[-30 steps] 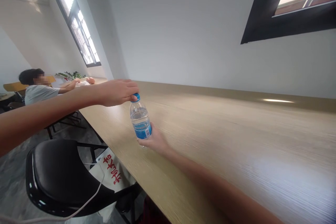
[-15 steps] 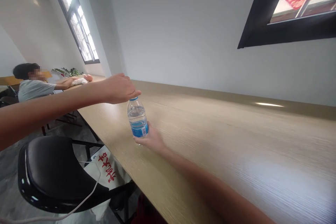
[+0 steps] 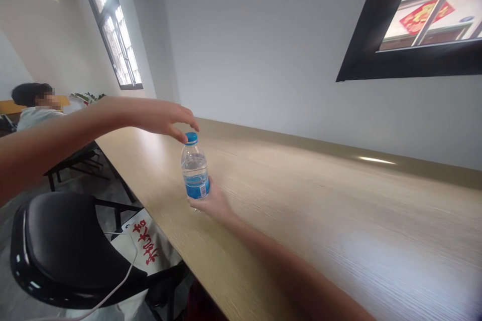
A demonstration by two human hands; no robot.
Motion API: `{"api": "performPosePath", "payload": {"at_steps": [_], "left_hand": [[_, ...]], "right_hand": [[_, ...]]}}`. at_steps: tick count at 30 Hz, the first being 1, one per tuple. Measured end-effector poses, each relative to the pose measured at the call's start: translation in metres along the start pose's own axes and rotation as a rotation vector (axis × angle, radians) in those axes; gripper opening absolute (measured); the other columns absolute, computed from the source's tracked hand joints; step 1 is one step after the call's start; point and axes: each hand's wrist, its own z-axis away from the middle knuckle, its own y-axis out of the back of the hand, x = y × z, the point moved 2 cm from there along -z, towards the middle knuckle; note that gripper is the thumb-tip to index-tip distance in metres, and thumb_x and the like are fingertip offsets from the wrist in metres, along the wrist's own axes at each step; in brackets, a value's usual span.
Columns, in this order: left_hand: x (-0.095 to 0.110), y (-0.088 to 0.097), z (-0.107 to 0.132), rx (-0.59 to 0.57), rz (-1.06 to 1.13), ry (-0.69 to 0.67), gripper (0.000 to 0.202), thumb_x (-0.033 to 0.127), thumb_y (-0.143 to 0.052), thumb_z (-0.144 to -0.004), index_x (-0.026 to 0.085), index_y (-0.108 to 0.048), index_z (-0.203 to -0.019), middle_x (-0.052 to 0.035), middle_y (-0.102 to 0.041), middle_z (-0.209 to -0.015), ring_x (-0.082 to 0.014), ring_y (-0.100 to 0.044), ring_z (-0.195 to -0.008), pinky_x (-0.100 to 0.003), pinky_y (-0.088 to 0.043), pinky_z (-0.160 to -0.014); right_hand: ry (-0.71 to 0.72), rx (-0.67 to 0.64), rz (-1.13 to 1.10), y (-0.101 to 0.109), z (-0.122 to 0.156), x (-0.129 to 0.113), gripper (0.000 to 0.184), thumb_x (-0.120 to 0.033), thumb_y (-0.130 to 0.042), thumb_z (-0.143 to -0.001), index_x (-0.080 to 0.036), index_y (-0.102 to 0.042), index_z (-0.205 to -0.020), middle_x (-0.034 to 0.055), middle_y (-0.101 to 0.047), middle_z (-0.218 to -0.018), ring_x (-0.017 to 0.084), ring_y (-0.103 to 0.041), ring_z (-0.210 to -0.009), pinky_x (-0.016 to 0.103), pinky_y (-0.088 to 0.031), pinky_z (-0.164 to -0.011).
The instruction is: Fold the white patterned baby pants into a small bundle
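Note:
A clear plastic water bottle [image 3: 195,176] with a blue label stands upright on the wooden table, partly filled with water. Its blue cap [image 3: 192,138] sits on the neck. My right hand [image 3: 213,203] is wrapped round the lower part of the bottle from the near right side. Over the top, my left hand [image 3: 173,119] has thumb and fingers spread apart around the cap. The thumb tip is at the cap's left edge; whether it touches I cannot tell. The fingers are above and behind the cap.
The long table [image 3: 301,185] runs along a white wall. At left stands a black chair [image 3: 64,246] with a white cloth bag [image 3: 146,241] bearing red characters, and a white cable crosses it. Another person [image 3: 37,108] sits at the far left end.
My left hand has loosened from the bottle cap, its fingers spreading and lifting so the blue cap shows. My right hand keeps its hold on the bottle. The view has shifted slightly.

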Motion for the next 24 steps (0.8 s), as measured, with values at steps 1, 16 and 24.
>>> {"api": "performPosePath", "payload": {"at_steps": [1,16,24], "left_hand": [[0.000,-0.002,0.000,-0.015,0.011,-0.013,0.038,0.044,-0.047,-0.081,0.029,-0.050,-0.116,-0.0032,-0.053,-0.116,-0.0197,-0.050,-0.098,-0.026,-0.037,-0.075],[0.001,-0.005,0.000,-0.061,0.045,0.079,0.037,0.038,-0.050,-0.081,0.029,-0.051,-0.116,-0.0021,-0.054,-0.115,-0.0197,-0.050,-0.098,-0.025,-0.037,-0.075],[0.002,-0.014,-0.004,0.046,0.054,0.223,0.046,0.060,-0.045,-0.076,0.021,-0.063,-0.092,-0.0057,-0.059,-0.095,-0.0191,-0.055,-0.078,-0.029,-0.037,-0.070]], "right_hand": [[-0.006,0.001,-0.001,0.000,0.000,0.000,0.048,-0.021,-0.071,-0.062,-0.018,-0.046,-0.103,0.0026,-0.060,-0.093,0.018,-0.059,-0.081,0.030,-0.046,-0.068],[0.005,0.032,0.061,0.001,0.002,-0.004,0.045,-0.023,-0.071,-0.063,-0.018,-0.047,-0.100,0.0016,-0.061,-0.092,0.018,-0.059,-0.081,0.031,-0.046,-0.071],[0.004,0.032,0.037,-0.001,0.002,-0.001,0.043,-0.024,-0.070,-0.063,-0.018,-0.045,-0.098,0.0019,-0.061,-0.089,0.019,-0.059,-0.079,0.031,-0.046,-0.068]]}}
